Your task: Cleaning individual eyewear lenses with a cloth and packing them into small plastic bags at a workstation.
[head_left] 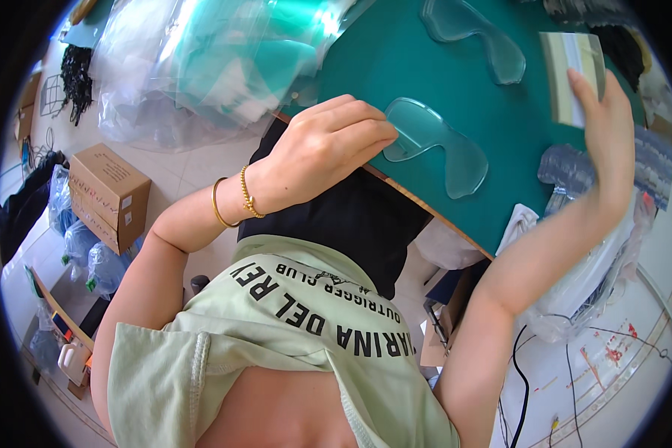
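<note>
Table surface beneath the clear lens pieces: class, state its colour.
The table is dark teal green, seen in the head view.

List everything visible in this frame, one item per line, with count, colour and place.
goggle lens: 1, clear, near table edge, under left fingertips
second goggle lens: 1, clear, farther up the table
table: 1, green top
block: 1, pale with white face, held above table's right side
plastic bags: pile, clear, upper left
cardboard box: 1, brown, floor at left
cables: black, floor lower right
bracelets: 2, gold, left wrist
left hand: touching goggle lens
right hand: holding block
</note>
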`<state>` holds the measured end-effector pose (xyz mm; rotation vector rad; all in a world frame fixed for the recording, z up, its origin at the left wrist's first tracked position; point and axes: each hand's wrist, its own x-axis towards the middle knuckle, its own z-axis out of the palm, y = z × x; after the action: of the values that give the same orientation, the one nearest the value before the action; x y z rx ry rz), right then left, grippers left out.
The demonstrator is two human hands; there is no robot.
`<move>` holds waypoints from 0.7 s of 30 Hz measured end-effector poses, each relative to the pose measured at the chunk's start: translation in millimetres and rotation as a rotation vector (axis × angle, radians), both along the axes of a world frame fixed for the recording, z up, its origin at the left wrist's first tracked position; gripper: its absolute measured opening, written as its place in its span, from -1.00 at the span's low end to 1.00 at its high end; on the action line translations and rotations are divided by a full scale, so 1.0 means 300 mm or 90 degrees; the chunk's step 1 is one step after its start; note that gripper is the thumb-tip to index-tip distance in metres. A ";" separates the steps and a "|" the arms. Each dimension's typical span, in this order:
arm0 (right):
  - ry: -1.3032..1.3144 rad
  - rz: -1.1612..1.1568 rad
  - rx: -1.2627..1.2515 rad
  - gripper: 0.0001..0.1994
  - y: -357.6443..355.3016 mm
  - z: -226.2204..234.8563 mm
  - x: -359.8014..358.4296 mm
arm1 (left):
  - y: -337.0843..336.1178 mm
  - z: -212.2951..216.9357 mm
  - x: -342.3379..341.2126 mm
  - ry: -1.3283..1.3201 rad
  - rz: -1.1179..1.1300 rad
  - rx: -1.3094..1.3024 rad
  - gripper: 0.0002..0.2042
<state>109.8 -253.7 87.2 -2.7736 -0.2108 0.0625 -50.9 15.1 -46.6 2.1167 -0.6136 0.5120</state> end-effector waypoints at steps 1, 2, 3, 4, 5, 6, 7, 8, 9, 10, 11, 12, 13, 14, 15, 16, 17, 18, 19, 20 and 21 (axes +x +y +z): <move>0.068 0.026 0.140 -0.64 0.055 -0.005 -0.083 | 0.002 0.000 0.000 -0.004 -0.001 0.004 -0.85; 0.133 0.045 0.277 -0.65 0.096 -0.023 -0.157 | 0.002 -0.002 0.004 -0.003 -0.005 0.002 -0.85; 0.134 0.081 0.275 -0.66 0.128 -0.056 -0.218 | -0.001 0.000 0.010 -0.003 -0.015 -0.001 -0.84; 0.141 0.128 0.279 -0.65 0.157 -0.102 -0.254 | 0.005 -0.004 0.004 0.002 -0.014 0.002 -0.84; 0.147 0.134 0.286 -0.65 0.175 -0.131 -0.261 | 0.010 -0.005 0.000 0.007 -0.007 0.009 -0.84; 0.160 0.145 0.213 -0.63 0.181 -0.147 -0.271 | 0.007 -0.001 0.004 0.004 -0.009 0.008 -0.84; 0.173 0.156 0.141 -0.60 0.187 -0.159 -0.275 | 0.005 0.000 0.005 0.000 -0.010 0.009 -0.83; 0.175 0.154 0.144 -0.60 0.193 -0.168 -0.273 | 0.006 -0.002 0.003 0.002 -0.013 0.011 -0.83; 0.145 0.163 0.144 -0.57 0.195 -0.175 -0.264 | 0.003 -0.004 0.006 -0.004 -0.011 0.011 -0.82; 0.115 0.174 0.143 -0.53 0.198 -0.181 -0.259 | 0.000 -0.006 0.008 -0.010 -0.009 0.010 -0.82; 0.117 0.170 0.145 -0.53 0.204 -0.188 -0.260 | 0.000 -0.005 0.010 -0.008 -0.012 0.011 -0.82; 0.130 0.162 0.157 -0.53 0.212 -0.195 -0.264 | -0.001 -0.004 0.010 -0.014 -0.010 0.016 -0.81; 0.144 0.154 0.168 -0.53 0.217 -0.201 -0.269 | -0.002 -0.003 0.009 -0.021 -0.007 0.021 -0.81; 0.144 0.153 0.170 -0.53 0.215 -0.208 -0.277 | -0.003 -0.005 0.007 -0.020 -0.008 0.022 -0.81; 0.144 0.181 0.168 -0.53 0.213 -0.213 -0.290 | -0.001 -0.006 0.006 -0.020 -0.014 0.034 -0.79; 0.143 0.209 0.166 -0.53 0.212 -0.215 -0.301 | 0.000 -0.007 0.004 -0.020 -0.019 0.046 -0.77; 0.158 0.215 0.148 -0.55 0.217 -0.214 -0.312 | 0.002 -0.008 0.002 -0.019 -0.021 0.047 -0.77; 0.158 0.214 0.149 -0.55 0.216 -0.214 -0.311 | 0.002 -0.009 0.000 -0.023 -0.018 0.050 -0.77; 0.139 0.214 0.171 -0.55 0.215 -0.211 -0.306 | 0.003 -0.011 -0.002 -0.026 -0.016 0.053 -0.77; 0.121 0.214 0.194 -0.56 0.214 -0.208 -0.298 | 0.005 -0.009 -0.001 -0.026 -0.016 0.054 -0.77; 0.106 0.193 0.206 -0.57 0.210 -0.199 -0.282 | 0.006 -0.004 0.002 -0.026 -0.025 0.053 -0.76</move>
<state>25.2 -190.6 27.3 -2.3807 -0.5440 0.3058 -50.3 17.0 -47.7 2.1733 -0.7088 0.5162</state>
